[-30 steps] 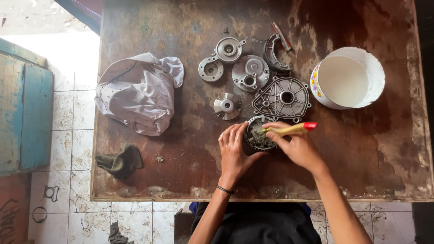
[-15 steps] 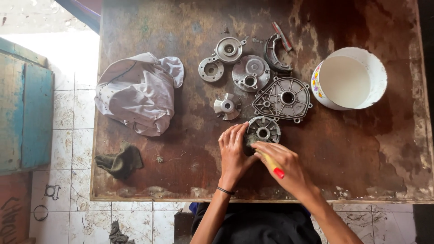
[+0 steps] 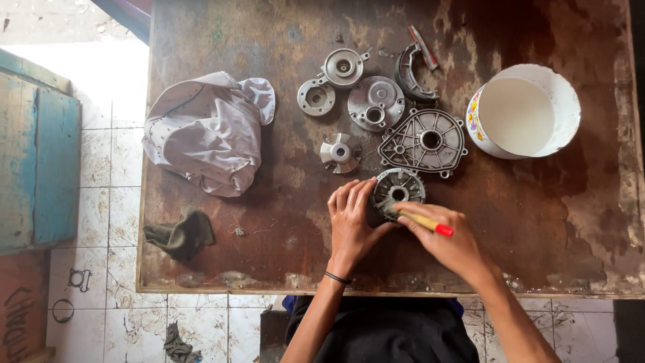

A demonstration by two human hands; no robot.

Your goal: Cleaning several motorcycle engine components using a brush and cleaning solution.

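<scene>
Left hand (image 3: 351, 222) lies flat, fingers together, steadying the round metal part (image 3: 398, 191) just right of it; right hand (image 3: 449, 243) pinches a brush (image 3: 424, 222), bristles on its rim.

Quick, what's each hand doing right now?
Left hand: open, fingers resting against the round metal part to steady it.
Right hand: closed on a small brush with a red-tipped handle, its head on the part.
</scene>
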